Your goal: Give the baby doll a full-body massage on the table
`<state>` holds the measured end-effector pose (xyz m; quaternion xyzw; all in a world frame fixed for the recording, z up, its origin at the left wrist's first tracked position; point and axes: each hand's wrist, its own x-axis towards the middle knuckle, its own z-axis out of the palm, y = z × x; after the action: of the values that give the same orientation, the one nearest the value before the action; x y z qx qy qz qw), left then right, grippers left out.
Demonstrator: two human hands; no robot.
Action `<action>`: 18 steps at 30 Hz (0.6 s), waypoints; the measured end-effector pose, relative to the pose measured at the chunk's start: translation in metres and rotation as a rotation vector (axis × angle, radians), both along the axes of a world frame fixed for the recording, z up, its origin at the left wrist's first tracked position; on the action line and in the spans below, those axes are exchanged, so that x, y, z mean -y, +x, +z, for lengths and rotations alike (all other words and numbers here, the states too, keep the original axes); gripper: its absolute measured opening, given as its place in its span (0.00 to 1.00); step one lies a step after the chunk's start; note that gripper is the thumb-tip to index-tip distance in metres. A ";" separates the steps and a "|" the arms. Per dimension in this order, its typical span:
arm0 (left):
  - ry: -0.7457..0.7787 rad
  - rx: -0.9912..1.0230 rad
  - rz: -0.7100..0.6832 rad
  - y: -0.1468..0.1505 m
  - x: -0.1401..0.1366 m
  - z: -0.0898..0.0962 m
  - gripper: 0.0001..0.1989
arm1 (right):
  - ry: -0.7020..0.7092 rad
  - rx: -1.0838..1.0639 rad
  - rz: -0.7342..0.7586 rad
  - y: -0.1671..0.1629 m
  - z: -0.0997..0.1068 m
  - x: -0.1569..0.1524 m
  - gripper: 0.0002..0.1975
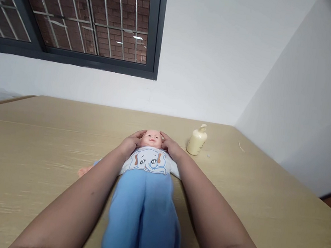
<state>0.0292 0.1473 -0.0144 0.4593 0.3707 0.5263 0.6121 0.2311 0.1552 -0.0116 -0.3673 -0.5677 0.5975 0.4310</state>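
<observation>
A baby doll point(144, 202) lies on its back on the wooden tabletop, head away from me and legs toward me. It wears blue trousers and a white top with an elephant face on the chest. My left hand point(133, 142) cups one side of the doll's head, fingers curved along it. Against the other side, my right hand point(171, 145) is placed the same way, so the head is held between both palms. One doll hand sticks out beyond my left forearm; my right forearm hides the other.
A cream pump bottle point(197, 141) stands on the tabletop point(253, 199) to the right of the doll's head. Farther right lies a short pale strip point(241, 147). Behind the table rises a white wall point(203, 64) with a barred, dark-framed window point(91, 14).
</observation>
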 end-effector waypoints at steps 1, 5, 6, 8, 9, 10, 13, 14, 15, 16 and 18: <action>0.001 0.000 0.002 -0.001 -0.001 -0.001 0.36 | -0.013 -0.001 -0.004 -0.001 0.000 0.000 0.29; 0.011 -0.021 0.023 -0.002 -0.002 -0.002 0.32 | -0.007 -0.014 -0.007 -0.005 0.001 0.000 0.27; 0.015 -0.029 0.029 -0.002 -0.002 -0.002 0.32 | 0.005 -0.003 -0.007 -0.005 0.000 -0.001 0.27; 0.024 -0.049 0.046 -0.001 -0.001 -0.002 0.31 | 0.055 0.081 -0.047 -0.004 -0.003 -0.003 0.29; 0.030 -0.061 0.056 -0.001 0.000 -0.001 0.30 | 0.089 0.140 -0.085 -0.003 -0.005 -0.004 0.30; 0.037 -0.073 0.070 0.000 0.001 -0.001 0.29 | 0.122 0.200 -0.133 -0.001 -0.006 -0.006 0.31; 0.065 -0.124 0.130 0.002 0.003 0.001 0.27 | 0.207 0.320 -0.284 0.006 -0.005 -0.008 0.32; 0.080 -0.147 0.156 0.003 0.004 0.003 0.25 | 0.239 0.337 -0.325 0.008 -0.002 -0.007 0.31; 0.098 -0.172 0.187 0.003 0.005 0.006 0.24 | 0.279 0.353 -0.364 0.010 0.003 -0.006 0.29; 0.120 -0.198 0.223 0.003 0.007 0.010 0.22 | 0.321 0.362 -0.399 0.013 0.011 -0.004 0.27; 0.168 -0.245 0.300 0.004 0.012 0.023 0.19 | 0.405 0.358 -0.442 0.018 0.031 0.003 0.22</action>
<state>0.0327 0.1354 0.0087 0.5089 0.4612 0.5810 0.4367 0.2488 0.1524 0.0190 -0.4873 -0.6480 0.2911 0.5078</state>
